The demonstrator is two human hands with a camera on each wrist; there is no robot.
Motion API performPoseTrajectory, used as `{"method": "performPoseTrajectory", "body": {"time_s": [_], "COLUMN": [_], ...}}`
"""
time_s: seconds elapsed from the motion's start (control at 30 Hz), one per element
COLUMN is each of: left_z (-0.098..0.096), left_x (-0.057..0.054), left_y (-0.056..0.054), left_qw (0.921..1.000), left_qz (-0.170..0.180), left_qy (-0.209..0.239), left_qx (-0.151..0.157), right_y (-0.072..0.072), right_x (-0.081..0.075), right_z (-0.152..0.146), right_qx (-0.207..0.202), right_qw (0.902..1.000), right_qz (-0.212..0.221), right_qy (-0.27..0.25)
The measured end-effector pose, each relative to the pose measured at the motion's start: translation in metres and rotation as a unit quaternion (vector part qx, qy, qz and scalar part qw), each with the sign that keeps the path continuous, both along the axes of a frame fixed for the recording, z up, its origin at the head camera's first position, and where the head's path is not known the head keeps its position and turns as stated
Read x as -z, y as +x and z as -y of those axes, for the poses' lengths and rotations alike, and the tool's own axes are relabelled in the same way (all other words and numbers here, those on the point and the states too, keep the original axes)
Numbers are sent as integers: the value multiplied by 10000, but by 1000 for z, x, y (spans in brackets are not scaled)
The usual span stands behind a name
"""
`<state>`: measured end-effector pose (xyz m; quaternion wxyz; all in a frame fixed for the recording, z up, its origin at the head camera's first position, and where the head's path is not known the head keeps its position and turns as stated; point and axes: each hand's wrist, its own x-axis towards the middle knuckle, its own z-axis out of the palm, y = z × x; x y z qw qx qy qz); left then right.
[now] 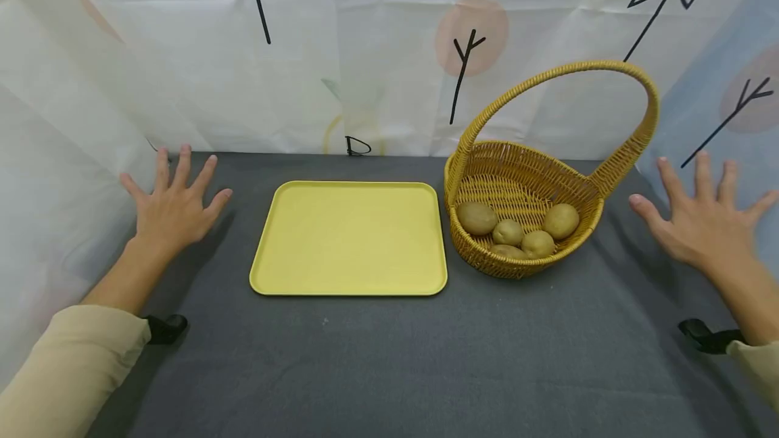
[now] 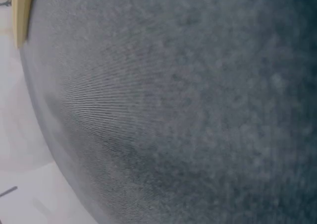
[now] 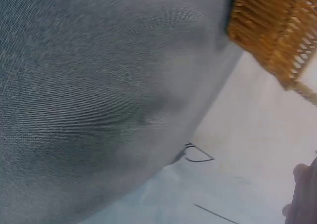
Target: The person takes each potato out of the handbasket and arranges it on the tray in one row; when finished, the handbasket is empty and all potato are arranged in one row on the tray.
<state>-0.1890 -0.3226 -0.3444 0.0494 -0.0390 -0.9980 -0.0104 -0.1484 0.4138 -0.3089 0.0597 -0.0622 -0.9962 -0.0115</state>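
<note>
In the head view, a yellow rectangular tray (image 1: 348, 238) lies bare on the dark grey cloth. To its right stands a yellow-brown wicker basket (image 1: 517, 161) with a tall arched handle. Several potatoes, one a larger potato (image 1: 477, 218), lie in the basket's near part. My left hand (image 1: 175, 211) is spread wide, left of the tray and apart from it. My right hand (image 1: 706, 222) is likewise spread, to the right of the basket, holding nothing. The right wrist view catches the basket's side (image 3: 272, 30) and a few fingers (image 3: 304, 194) at the edge.
A dark grey cloth (image 1: 389, 363) covers the table. White printed curtain (image 1: 389, 53) hangs along the back edge, continuing down the left side, with a bluish part (image 1: 748, 39) on the right. Black straps (image 1: 167, 328) show at both wrists by the beige sleeves (image 1: 91, 350).
</note>
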Motion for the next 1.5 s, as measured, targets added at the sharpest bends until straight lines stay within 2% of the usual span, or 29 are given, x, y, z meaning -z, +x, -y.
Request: {"method": "performPoseTrajectory", "body": {"time_s": [0.17, 0.33, 0.53, 0.6, 0.73, 0.87, 0.93, 1.0, 1.07, 1.13, 1.23, 1.3, 1.5], "left_z": [-7, -15, -23, -27, -39, -45, -46, -46, -45, -45, -45, -45, -45], "left_x": [-5, -9, -8, -9, -8, -4, -2, 1, 2, 2, 0, -3, -5], "left_y": [4, 8, 11, 11, 10, 9, 8, 7, 5, 4, 3, 3, 2], "left_qw": [9996, 9969, 9915, 9892, 9792, 9639, 9594, 9571, 9570, 9577, 9581, 9574, 9543], "left_qz": [-65, 97, 548, 751, 1436, 2019, 2159, 2247, 2252, 2198, 2153, 2195, 2326], "left_qy": [-175, -300, -413, -397, -72, 233, 266, 301, 290, 253, 199, 225, 353], "left_qx": [232, 721, 1103, 1191, 1429, 1718, 1798, 1802, 1805, 1838, 1880, 1864, 1842], "right_y": [11, 22, 36, 38, 34, 24, 19, 12, 5, -5, -21, -30, -51], "right_x": [-12, -24, -35, -38, -38, -36, -37, -38, -40, -42, -46, -48, -56], "right_z": [4, 17, 43, 52, 67, 75, 79, 84, 88, 92, 94, 94, 95], "right_qx": [-150, -312, -1067, -1366, -1950, -2715, -2945, -2990, -2810, -2600, -2301, -2164, -1688], "right_qw": [9999, 9992, 9877, 9829, 9757, 9609, 9542, 9480, 9413, 9291, 9115, 9035, 8907], "right_qz": [25, -262, -1125, -1190, -948, -530, -117, 444, 1069, 1622, 2247, 2526, 3237], "right_qy": [14, 0, 206, 325, 323, -102, -509, -999, -1534, -2071, -2565, -2701, -2708]}}
